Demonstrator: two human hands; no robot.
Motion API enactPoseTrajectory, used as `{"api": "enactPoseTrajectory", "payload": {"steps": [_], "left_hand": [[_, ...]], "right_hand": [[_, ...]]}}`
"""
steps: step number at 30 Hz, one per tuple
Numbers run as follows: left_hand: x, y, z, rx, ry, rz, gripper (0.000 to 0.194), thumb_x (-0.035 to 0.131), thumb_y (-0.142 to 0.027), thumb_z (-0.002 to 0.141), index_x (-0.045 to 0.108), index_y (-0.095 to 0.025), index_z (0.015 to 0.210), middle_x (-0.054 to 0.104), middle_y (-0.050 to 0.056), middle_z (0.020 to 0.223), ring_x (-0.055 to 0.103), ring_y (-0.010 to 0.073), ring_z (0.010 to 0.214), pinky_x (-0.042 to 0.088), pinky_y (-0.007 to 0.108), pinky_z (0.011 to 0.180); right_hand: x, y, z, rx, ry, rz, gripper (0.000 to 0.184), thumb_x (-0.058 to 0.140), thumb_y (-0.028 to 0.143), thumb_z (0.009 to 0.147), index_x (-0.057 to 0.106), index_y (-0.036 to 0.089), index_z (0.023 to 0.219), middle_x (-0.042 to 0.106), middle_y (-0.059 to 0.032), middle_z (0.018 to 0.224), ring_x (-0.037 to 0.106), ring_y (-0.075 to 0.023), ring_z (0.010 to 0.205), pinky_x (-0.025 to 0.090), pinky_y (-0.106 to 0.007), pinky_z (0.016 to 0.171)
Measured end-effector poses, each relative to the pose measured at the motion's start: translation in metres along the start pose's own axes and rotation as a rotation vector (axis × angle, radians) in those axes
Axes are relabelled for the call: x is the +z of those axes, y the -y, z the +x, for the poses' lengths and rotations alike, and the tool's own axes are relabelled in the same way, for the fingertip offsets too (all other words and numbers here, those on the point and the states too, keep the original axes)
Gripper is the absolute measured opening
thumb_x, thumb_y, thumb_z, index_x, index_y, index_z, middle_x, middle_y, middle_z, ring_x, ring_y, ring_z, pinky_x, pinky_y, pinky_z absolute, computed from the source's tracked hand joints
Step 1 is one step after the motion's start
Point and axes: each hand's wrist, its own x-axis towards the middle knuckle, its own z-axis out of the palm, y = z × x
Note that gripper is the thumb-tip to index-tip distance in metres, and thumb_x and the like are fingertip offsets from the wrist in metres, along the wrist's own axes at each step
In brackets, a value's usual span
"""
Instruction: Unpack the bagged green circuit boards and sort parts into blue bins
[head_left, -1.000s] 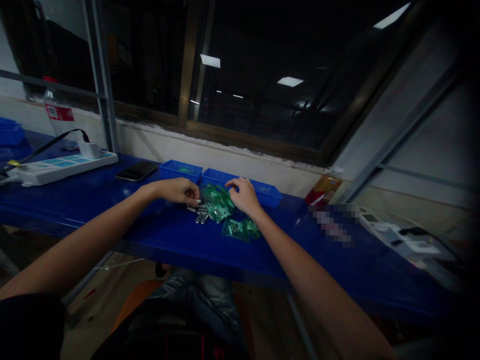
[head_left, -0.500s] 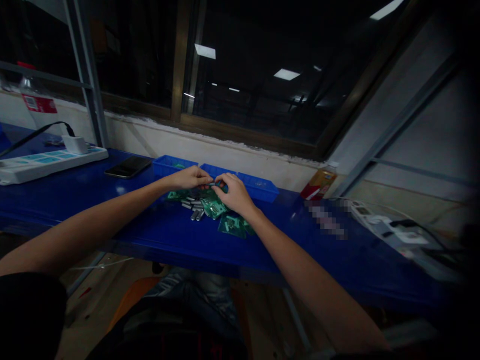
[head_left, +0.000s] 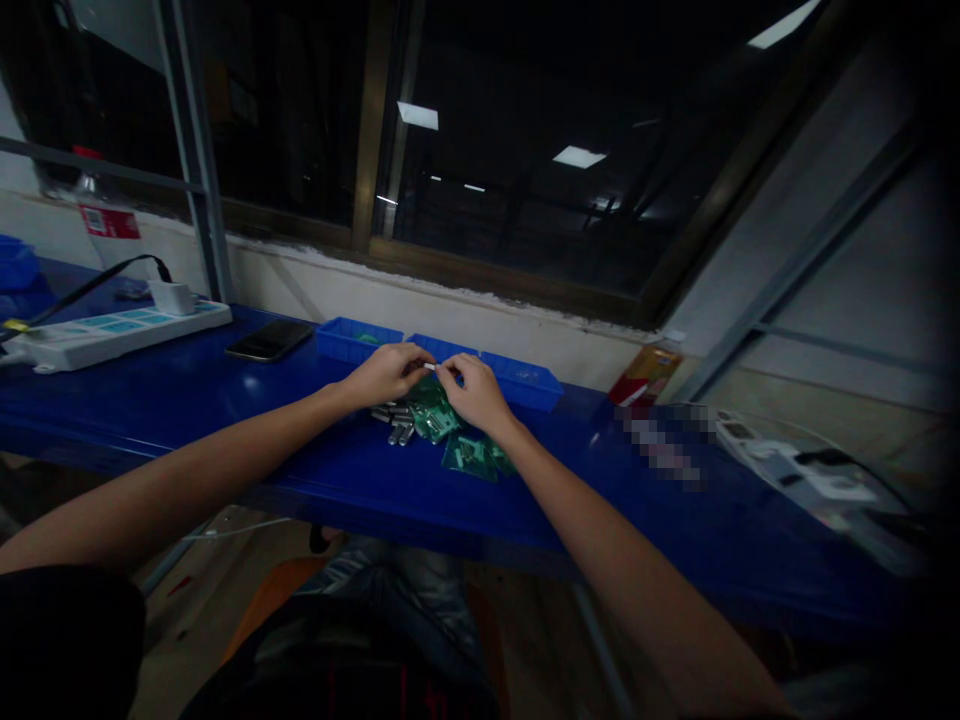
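A small pale metallic piece (head_left: 430, 366) sits between the fingertips of both hands, above the far part of the table. My left hand (head_left: 390, 373) pinches it from the left. On its other side my right hand (head_left: 474, 393) has thumb and fingers closed at the right end. What exactly the piece is cannot be made out. Beneath the hands lie several short silver cylinders (head_left: 402, 431) in a loose heap. Beside them are green clear packets (head_left: 470, 455) with small parts inside, partly covered by my right hand.
Behind the hands, blue plastic trays (head_left: 520, 381) line the wall. To the left lie a phone (head_left: 270, 340) and a white power strip (head_left: 120, 330) with a cable. A drink carton (head_left: 646, 375) and another white power strip (head_left: 806, 470) stand right on the blue table (head_left: 300, 470).
The view has shifted slightly, so the scene sits a little further right. My fingertips have parted slightly, and the piece between them shows more clearly and brighter.
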Motion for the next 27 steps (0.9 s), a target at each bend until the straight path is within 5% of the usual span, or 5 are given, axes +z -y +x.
{"api": "enactPoseTrajectory", "payload": {"steps": [5, 10, 19, 27], "left_hand": [[-0.002, 0.0, 0.001, 0.043, 0.018, 0.038, 0.028, 0.041, -0.027, 0.087, 0.064, -0.012, 0.094, 0.066, 0.01, 0.088, 0.059, 0.0172, 0.08, 0.044, 0.03, 0.073], [-0.005, -0.003, 0.001, 0.045, 0.065, 0.044, 0.027, 0.041, -0.025, 0.087, 0.064, -0.012, 0.094, 0.066, 0.009, 0.088, 0.06, 0.0169, 0.079, 0.044, 0.03, 0.074], [-0.008, -0.007, 0.0, 0.052, 0.008, 0.004, 0.024, 0.049, -0.028, 0.083, 0.058, -0.013, 0.1, 0.063, 0.005, 0.08, 0.055, 0.0124, 0.068, 0.041, 0.025, 0.064], [-0.01, -0.005, 0.002, -0.053, 0.076, 0.035, 0.034, 0.035, -0.031, 0.089, 0.061, -0.012, 0.078, 0.058, 0.002, 0.063, 0.051, 0.011, 0.057, 0.035, 0.024, 0.056]], "right_hand": [[-0.001, 0.002, -0.001, -0.029, -0.006, 0.039, 0.021, 0.054, 0.027, 0.077, 0.054, 0.02, 0.096, 0.056, -0.0014, 0.076, 0.052, -0.0167, 0.076, 0.04, -0.028, 0.07], [-0.001, 0.002, -0.001, -0.042, -0.006, 0.021, 0.01, 0.049, 0.026, 0.081, 0.056, 0.019, 0.084, 0.057, -0.0028, 0.076, 0.052, -0.0164, 0.076, 0.039, -0.028, 0.07], [-0.005, 0.006, 0.001, -0.014, 0.043, 0.028, 0.033, 0.033, 0.031, 0.09, 0.047, 0.02, 0.062, 0.054, -0.0023, 0.064, 0.051, -0.0149, 0.067, 0.037, -0.027, 0.066], [-0.003, 0.003, -0.002, -0.028, 0.035, 0.089, 0.018, 0.051, 0.03, 0.081, 0.056, 0.019, 0.094, 0.056, 0.0003, 0.069, 0.053, -0.0145, 0.067, 0.039, -0.026, 0.065]]}}
